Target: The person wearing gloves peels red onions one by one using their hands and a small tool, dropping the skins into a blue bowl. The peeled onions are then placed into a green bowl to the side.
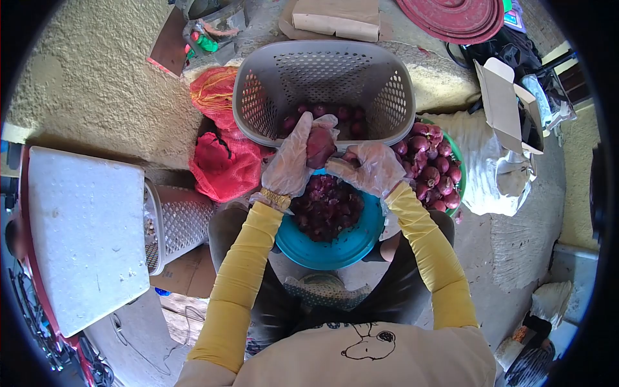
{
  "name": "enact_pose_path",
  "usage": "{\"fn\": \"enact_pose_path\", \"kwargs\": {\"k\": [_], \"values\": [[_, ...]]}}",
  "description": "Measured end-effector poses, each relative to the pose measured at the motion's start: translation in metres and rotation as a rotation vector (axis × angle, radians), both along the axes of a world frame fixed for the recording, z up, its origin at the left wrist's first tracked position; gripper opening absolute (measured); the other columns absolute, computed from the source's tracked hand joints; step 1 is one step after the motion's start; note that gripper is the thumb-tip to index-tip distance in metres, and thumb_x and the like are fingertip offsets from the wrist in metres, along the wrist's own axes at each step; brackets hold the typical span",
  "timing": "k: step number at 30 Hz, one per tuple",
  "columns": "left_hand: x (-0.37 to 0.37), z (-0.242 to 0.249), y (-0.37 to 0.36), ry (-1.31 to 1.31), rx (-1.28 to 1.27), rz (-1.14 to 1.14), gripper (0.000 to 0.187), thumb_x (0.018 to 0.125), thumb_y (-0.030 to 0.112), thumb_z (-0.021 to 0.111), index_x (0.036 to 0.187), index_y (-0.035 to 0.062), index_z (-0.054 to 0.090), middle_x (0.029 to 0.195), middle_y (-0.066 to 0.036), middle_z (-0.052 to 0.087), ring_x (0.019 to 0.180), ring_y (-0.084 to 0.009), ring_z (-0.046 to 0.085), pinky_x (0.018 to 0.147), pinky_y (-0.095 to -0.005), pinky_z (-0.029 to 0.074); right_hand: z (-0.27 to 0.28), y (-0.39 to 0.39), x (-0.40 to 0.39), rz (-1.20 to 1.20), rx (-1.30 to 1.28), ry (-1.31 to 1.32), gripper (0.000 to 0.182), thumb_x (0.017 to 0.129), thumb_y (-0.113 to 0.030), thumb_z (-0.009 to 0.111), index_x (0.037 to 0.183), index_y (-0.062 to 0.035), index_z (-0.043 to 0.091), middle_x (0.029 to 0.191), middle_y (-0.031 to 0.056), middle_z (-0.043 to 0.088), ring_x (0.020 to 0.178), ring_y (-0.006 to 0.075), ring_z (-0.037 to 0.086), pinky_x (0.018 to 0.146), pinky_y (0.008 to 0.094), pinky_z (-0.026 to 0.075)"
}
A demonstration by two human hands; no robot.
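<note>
My left hand (289, 160), in a clear plastic glove, is closed around a red onion (320, 147). Close beside the onion, my gloved right hand (373, 168) has its fingers bent together; what they pinch, if anything, I cannot make out. Below both hands is a blue basin (369, 242) with dark red onion skins (325, 209) in it. A grey plastic basket (322, 55) stands just beyond the hands, with several red onions (343, 113) at its bottom. To the right, a green basin (461, 161) is heaped with red onions (438, 171).
Red mesh sacks (222, 164) lie left of the basket. A white foam box (90, 232) and a second perforated basket (184, 219) stand further left. An opened cardboard box (500, 103) is at the right, above a white sack (490, 168). A red lid (451, 16) lies at the back.
</note>
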State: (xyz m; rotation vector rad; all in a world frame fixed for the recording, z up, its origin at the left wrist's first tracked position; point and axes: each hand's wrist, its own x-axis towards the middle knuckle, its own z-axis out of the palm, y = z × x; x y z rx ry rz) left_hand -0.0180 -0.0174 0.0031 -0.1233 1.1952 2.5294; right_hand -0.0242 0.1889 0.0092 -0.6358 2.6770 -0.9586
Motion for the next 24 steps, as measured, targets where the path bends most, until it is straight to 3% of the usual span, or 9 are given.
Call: {"fn": "enact_pose_path", "kwargs": {"k": [3, 6, 8, 11, 14, 17, 21, 24], "values": [[-0.001, -0.003, -0.002, -0.013, 0.002, -0.024, 0.062, 0.104, 0.055, 0.052, 0.128, -0.0008, 0.064, 0.117, -0.011, 0.067, 0.108, -0.0223, 0.065, 0.09, -0.0345, 0.056, 0.013, -0.002, 0.0, -0.065, 0.005, 0.174, 0.066, 0.077, -0.07, 0.077, 0.097, -0.0071, 0.078, 0.075, 0.0196, 0.07, 0.074, 0.0384, 0.07, 0.068, 0.044, 0.055], [-0.002, -0.003, -0.007, -0.043, -0.069, -0.118, 0.065, 0.104, 0.058, 0.052, 0.126, -0.0015, 0.065, 0.113, -0.011, 0.069, 0.094, -0.0197, 0.067, 0.079, -0.0304, 0.056, 0.019, 0.002, 0.001, -0.041, 0.027, 0.201, 0.061, 0.071, -0.059, 0.087, 0.099, -0.0056, 0.077, 0.075, 0.0146, 0.07, 0.07, 0.0331, 0.068, 0.067, 0.0402, 0.054], [-0.001, 0.005, -0.011, -0.07, -0.046, -0.28, 0.067, 0.103, 0.06, 0.051, 0.124, -0.002, 0.066, 0.108, -0.011, 0.07, 0.084, -0.0157, 0.065, 0.069, -0.0251, 0.052, 0.013, 0.004, -0.002, 0.051, 0.083, 0.239, 0.069, 0.067, -0.062, 0.088, 0.109, -0.0087, 0.076, 0.077, 0.0141, 0.071, 0.072, 0.034, 0.069, 0.069, 0.0415, 0.055], [0.002, 0.003, -0.006, -0.104, -0.199, -0.186, 0.067, 0.103, 0.06, 0.051, 0.123, -0.0023, 0.067, 0.105, -0.01, 0.071, 0.077, -0.0125, 0.061, 0.063, -0.0229, 0.047, 0.019, 0.002, -0.001, 0.087, 0.009, 0.208, 0.074, 0.067, -0.062, 0.088, 0.119, -0.0129, 0.074, 0.079, 0.0132, 0.072, 0.075, 0.0345, 0.07, 0.07, 0.0418, 0.055], [0.0, -0.027, -0.003, 0.014, -0.364, -0.077, 0.065, 0.103, 0.059, 0.053, 0.122, -0.0017, 0.067, 0.105, -0.01, 0.071, 0.072, -0.0123, 0.056, 0.062, -0.024, 0.046, 0.024, 0.0, 0.0, 0.101, 0.012, 0.197, 0.075, 0.067, -0.063, 0.087, 0.124, -0.017, 0.073, 0.08, 0.0127, 0.072, 0.076, 0.0344, 0.071, 0.071, 0.0417, 0.055], [0.01, 0.03, 0.006, -0.193, -0.163, -0.056, 0.063, 0.103, 0.058, 0.055, 0.119, -0.0023, 0.067, 0.102, -0.008, 0.07, 0.07, -0.0119, 0.053, 0.061, -0.0244, 0.045, 0.032, -0.001, 0.001, 0.109, 0.008, 0.206, 0.074, 0.068, -0.063, 0.087, 0.124, -0.0172, 0.073, 0.081, 0.0124, 0.073, 0.076, 0.0344, 0.071, 0.071, 0.0418, 0.055], [0.003, -0.007, -0.008, -0.11, -0.153, -0.158, 0.062, 0.102, 0.056, 0.057, 0.118, -0.0037, 0.067, 0.102, -0.008, 0.069, 0.072, -0.012, 0.056, 0.064, -0.025, 0.046, 0.03, -0.002, 0.001, 0.122, 0.032, 0.246, 0.072, 0.07, -0.061, 0.087, 0.124, -0.0167, 0.072, 0.081, 0.0121, 0.073, 0.076, 0.0345, 0.071, 0.07, 0.0423, 0.055], [0.003, -0.031, -0.015, 0.014, -0.369, -0.142, 0.065, 0.102, 0.056, 0.057, 0.115, -0.0069, 0.066, 0.099, -0.008, 0.068, 0.073, -0.0118, 0.056, 0.065, -0.0251, 0.046, 0.031, -0.002, 0.002, 0.126, -0.054, 0.186, 0.07, 0.072, -0.058, 0.087, 0.124, -0.0145, 0.072, 0.08, 0.0124, 0.073, 0.074, 0.0349, 0.071, 0.07, 0.0426, 0.055]]}}
